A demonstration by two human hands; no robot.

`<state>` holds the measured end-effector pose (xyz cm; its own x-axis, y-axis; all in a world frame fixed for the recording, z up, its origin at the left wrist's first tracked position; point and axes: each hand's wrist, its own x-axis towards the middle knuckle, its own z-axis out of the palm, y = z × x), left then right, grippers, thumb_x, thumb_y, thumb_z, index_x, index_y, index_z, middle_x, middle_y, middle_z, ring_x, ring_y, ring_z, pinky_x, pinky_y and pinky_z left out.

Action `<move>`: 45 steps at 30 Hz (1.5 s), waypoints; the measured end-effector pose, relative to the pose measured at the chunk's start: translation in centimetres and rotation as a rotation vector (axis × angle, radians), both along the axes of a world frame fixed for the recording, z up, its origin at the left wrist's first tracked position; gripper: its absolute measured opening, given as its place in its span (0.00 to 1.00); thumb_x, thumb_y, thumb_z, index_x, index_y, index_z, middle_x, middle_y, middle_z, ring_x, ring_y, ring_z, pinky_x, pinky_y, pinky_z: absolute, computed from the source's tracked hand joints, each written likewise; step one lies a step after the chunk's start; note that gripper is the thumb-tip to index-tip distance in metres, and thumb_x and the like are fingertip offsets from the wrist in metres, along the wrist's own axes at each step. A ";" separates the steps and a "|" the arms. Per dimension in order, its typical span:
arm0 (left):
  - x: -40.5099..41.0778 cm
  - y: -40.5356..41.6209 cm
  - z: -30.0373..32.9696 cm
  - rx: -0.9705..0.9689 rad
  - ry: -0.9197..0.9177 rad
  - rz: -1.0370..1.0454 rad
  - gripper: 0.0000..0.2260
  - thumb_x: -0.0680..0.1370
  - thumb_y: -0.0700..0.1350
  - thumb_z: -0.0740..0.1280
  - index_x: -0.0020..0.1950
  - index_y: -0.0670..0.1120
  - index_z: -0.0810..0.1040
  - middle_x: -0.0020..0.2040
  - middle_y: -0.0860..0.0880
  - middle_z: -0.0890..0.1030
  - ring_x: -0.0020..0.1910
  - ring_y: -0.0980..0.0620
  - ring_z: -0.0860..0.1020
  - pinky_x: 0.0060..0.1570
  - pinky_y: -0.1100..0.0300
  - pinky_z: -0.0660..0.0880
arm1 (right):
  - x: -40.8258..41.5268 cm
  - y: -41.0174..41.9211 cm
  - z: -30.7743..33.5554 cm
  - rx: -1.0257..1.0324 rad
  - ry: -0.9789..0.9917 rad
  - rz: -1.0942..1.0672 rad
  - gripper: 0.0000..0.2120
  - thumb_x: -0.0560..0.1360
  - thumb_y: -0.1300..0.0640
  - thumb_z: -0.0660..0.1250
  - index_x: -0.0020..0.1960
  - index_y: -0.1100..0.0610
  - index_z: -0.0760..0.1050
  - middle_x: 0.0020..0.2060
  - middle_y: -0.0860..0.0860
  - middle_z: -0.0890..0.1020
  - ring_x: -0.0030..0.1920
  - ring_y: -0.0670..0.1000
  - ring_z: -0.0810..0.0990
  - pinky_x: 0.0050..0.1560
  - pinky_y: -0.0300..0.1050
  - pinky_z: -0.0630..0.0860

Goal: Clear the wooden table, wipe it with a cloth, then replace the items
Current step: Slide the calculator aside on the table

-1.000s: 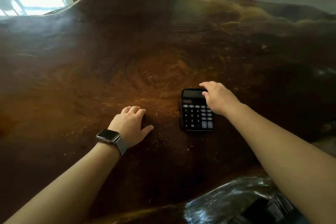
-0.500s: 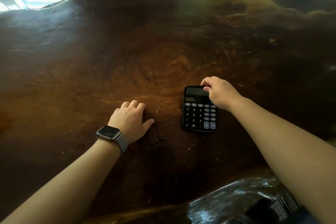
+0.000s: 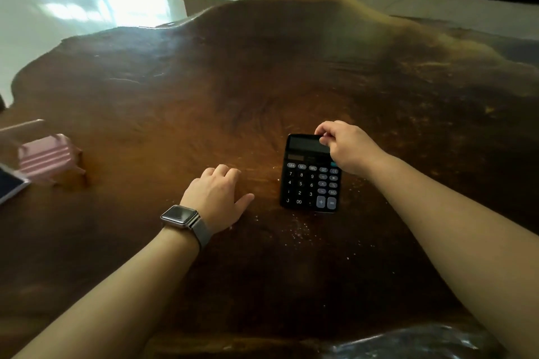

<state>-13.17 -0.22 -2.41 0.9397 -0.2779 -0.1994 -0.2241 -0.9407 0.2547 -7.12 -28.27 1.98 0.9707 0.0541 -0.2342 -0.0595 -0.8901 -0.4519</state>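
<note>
So the calculator [image 3: 310, 173] sits a bit right of center in the frame, flat on the table [image 3: 175, 96] as far as I can see, keypad end toward the camera and display end away. The right hand [image 3: 348, 147] comes in from the lower right and has its fingers curled over the far top right corner of the calculator, thumb on the display edge and the other fingers wrapped behind it, so it's pinching that corner rather than covering the whole thing. Can't tell if that end is raised off the wood or not. The left hand [image 3: 217, 197] is just left of the calculator, not touching it, palm down on the table with fingers loosely bent and thumb pointing toward the calculator, holding nothing. There's a watch [image 3: 179, 214] on that wrist. Pale crumbs [image 3: 297, 232] are scattered on the wood just below and around the calculator's near edge, between the two arms. Over at the left edge of the frame there's a small pink ribbed thing [image 3: 48, 157], pretty blurry, and a dark flat item [image 3: 10, 185] below it cut off by the frame edge, both well apart from the hands. Nothing sits between either hand and the calculator. Something shiny and dark [image 3: 408, 342] pokes in at the bottom right.
</note>
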 end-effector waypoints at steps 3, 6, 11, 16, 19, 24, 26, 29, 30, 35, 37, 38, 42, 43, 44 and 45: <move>-0.5 4.3 0.4 0.003 0.002 0.088 0.26 0.75 0.65 0.61 0.67 0.51 0.71 0.62 0.50 0.75 0.62 0.46 0.72 0.56 0.48 0.75 | 1.7 4.7 0.7 0.025 -0.002 0.063 0.08 0.84 0.57 0.60 0.57 0.48 0.76 0.52 0.48 0.77 0.53 0.51 0.76 0.52 0.51 0.77; -1.1 8.7 0.7 -0.002 0.009 0.170 0.28 0.75 0.65 0.61 0.70 0.51 0.70 0.64 0.50 0.74 0.64 0.46 0.71 0.57 0.48 0.74 | 3.1 9.7 1.1 0.035 -0.005 0.138 0.08 0.84 0.57 0.60 0.56 0.47 0.76 0.52 0.48 0.77 0.53 0.51 0.75 0.52 0.50 0.76; -2.4 16.2 0.7 0.004 0.016 0.301 0.29 0.76 0.65 0.60 0.71 0.50 0.68 0.66 0.50 0.73 0.65 0.46 0.71 0.59 0.48 0.74 | 5.3 18.5 1.2 0.037 0.010 0.255 0.08 0.84 0.58 0.60 0.58 0.49 0.76 0.56 0.51 0.77 0.55 0.53 0.76 0.56 0.53 0.78; -3.4 22.5 0.3 0.010 0.047 0.405 0.30 0.76 0.67 0.59 0.73 0.52 0.66 0.67 0.50 0.72 0.65 0.48 0.71 0.60 0.50 0.75 | 7.3 26.2 0.8 0.045 0.012 0.343 0.07 0.83 0.58 0.61 0.57 0.49 0.75 0.54 0.50 0.77 0.55 0.54 0.76 0.55 0.53 0.78; -3.9 25.5 -0.3 0.019 0.057 0.460 0.31 0.75 0.67 0.59 0.73 0.52 0.66 0.67 0.50 0.72 0.65 0.48 0.71 0.60 0.50 0.75 | 8.4 30.2 0.3 0.026 0.014 0.381 0.08 0.83 0.58 0.60 0.59 0.50 0.76 0.55 0.51 0.77 0.55 0.55 0.76 0.56 0.55 0.78; -4.1 29.1 -1.2 0.028 0.087 0.511 0.31 0.75 0.67 0.58 0.73 0.51 0.66 0.68 0.50 0.72 0.65 0.48 0.71 0.60 0.49 0.74 | 10.2 35.1 -1.1 0.009 0.017 0.432 0.09 0.83 0.58 0.60 0.59 0.49 0.76 0.55 0.50 0.76 0.54 0.54 0.75 0.51 0.49 0.74; -4.1 30.1 -1.6 0.027 0.092 0.527 0.31 0.75 0.67 0.59 0.73 0.51 0.66 0.67 0.49 0.72 0.64 0.47 0.71 0.60 0.48 0.74 | 10.8 36.5 -1.6 -0.003 0.006 0.440 0.10 0.83 0.58 0.60 0.60 0.50 0.77 0.55 0.51 0.77 0.54 0.54 0.75 0.51 0.49 0.74; -4.0 31.0 -2.1 0.014 0.092 0.540 0.30 0.76 0.66 0.60 0.72 0.50 0.67 0.66 0.49 0.72 0.64 0.46 0.71 0.60 0.47 0.73 | 11.8 38.3 -2.5 -0.015 0.004 0.445 0.10 0.83 0.58 0.60 0.61 0.49 0.77 0.55 0.51 0.76 0.54 0.54 0.75 0.50 0.49 0.74; -3.9 31.3 -2.2 0.011 0.090 0.541 0.30 0.76 0.66 0.60 0.72 0.50 0.67 0.66 0.49 0.72 0.64 0.46 0.71 0.60 0.47 0.73 | 12.2 38.7 -2.8 -0.015 0.002 0.447 0.10 0.83 0.58 0.60 0.60 0.49 0.77 0.54 0.50 0.76 0.54 0.54 0.75 0.48 0.48 0.73; -3.2 31.7 -2.6 0.014 0.030 0.539 0.29 0.76 0.65 0.60 0.71 0.50 0.69 0.65 0.49 0.74 0.64 0.46 0.71 0.61 0.48 0.73 | 14.1 39.9 -4.0 -0.024 0.001 0.453 0.10 0.83 0.58 0.60 0.61 0.49 0.77 0.54 0.50 0.75 0.53 0.54 0.74 0.47 0.48 0.71; -2.9 31.8 -2.6 0.023 -0.001 0.544 0.28 0.76 0.65 0.60 0.70 0.50 0.69 0.65 0.48 0.74 0.64 0.46 0.72 0.62 0.48 0.73 | 14.7 40.3 -4.3 -0.039 -0.003 0.461 0.11 0.84 0.58 0.60 0.61 0.49 0.77 0.54 0.50 0.75 0.54 0.54 0.74 0.49 0.47 0.70; -2.7 31.9 -2.6 0.024 -0.007 0.545 0.28 0.76 0.65 0.60 0.70 0.50 0.69 0.65 0.48 0.74 0.64 0.46 0.72 0.62 0.48 0.73 | 15.1 40.6 -4.4 -0.042 -0.003 0.464 0.11 0.84 0.58 0.60 0.61 0.49 0.77 0.55 0.50 0.75 0.54 0.54 0.74 0.49 0.47 0.70; -2.1 31.9 -2.7 0.034 -0.007 0.549 0.28 0.76 0.65 0.59 0.70 0.50 0.69 0.65 0.49 0.74 0.64 0.46 0.71 0.62 0.49 0.73 | 16.0 41.5 -4.8 -0.040 0.001 0.477 0.11 0.84 0.58 0.60 0.62 0.50 0.78 0.54 0.50 0.75 0.54 0.53 0.74 0.48 0.48 0.70; -2.0 32.0 -2.8 0.036 -0.005 0.550 0.28 0.76 0.65 0.59 0.70 0.50 0.69 0.65 0.49 0.74 0.64 0.46 0.71 0.62 0.49 0.73 | 16.2 41.7 -4.9 -0.039 -0.002 0.482 0.11 0.84 0.58 0.60 0.62 0.50 0.78 0.54 0.50 0.75 0.54 0.53 0.73 0.48 0.47 0.70; -2.0 32.0 -2.8 0.036 -0.005 0.551 0.28 0.76 0.65 0.59 0.70 0.50 0.69 0.65 0.49 0.74 0.64 0.46 0.71 0.62 0.49 0.73 | 16.3 41.8 -5.0 -0.038 -0.005 0.487 0.11 0.84 0.58 0.61 0.62 0.50 0.78 0.54 0.50 0.75 0.53 0.53 0.73 0.48 0.47 0.69; -1.9 32.0 -2.9 0.034 -0.004 0.551 0.28 0.76 0.65 0.60 0.70 0.50 0.69 0.65 0.49 0.74 0.64 0.46 0.71 0.63 0.48 0.72 | 16.3 42.0 -5.0 -0.039 -0.009 0.493 0.11 0.84 0.58 0.61 0.62 0.51 0.78 0.54 0.50 0.75 0.53 0.53 0.73 0.48 0.47 0.69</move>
<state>-15.07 31.75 -5.26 0.9450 0.2617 -0.1963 0.3029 -0.9267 0.2226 9.19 13.69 -3.05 0.8338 0.4987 -0.2368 0.3766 -0.8275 -0.4165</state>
